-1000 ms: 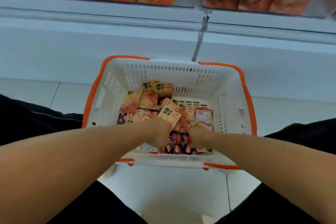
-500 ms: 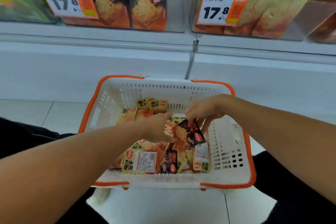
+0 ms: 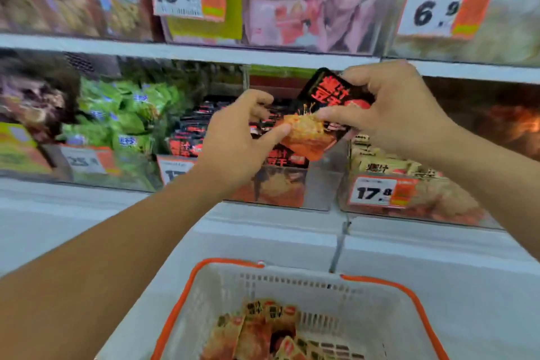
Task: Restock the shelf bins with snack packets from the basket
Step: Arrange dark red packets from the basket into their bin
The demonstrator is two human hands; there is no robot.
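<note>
There is one view only, from a wide-angle camera worn on the person's head. It faces forward and slightly down at a blurred white shelf unit [image 3: 263,52] of clear plastic bins, close enough that the price tags can partly be read. Both bare forearms reach in from the lower corners, and the hands meet near the frame's centre, close to the lens. The white perforated plastic basket with an orange rim [image 3: 204,295] is cut off by the bottom edge, directly below the camera.

Orange-and-white price tags [image 3: 450,7], green packets [image 3: 122,117] and pink packs [image 3: 292,0] on white shelving [image 3: 190,51].
</note>
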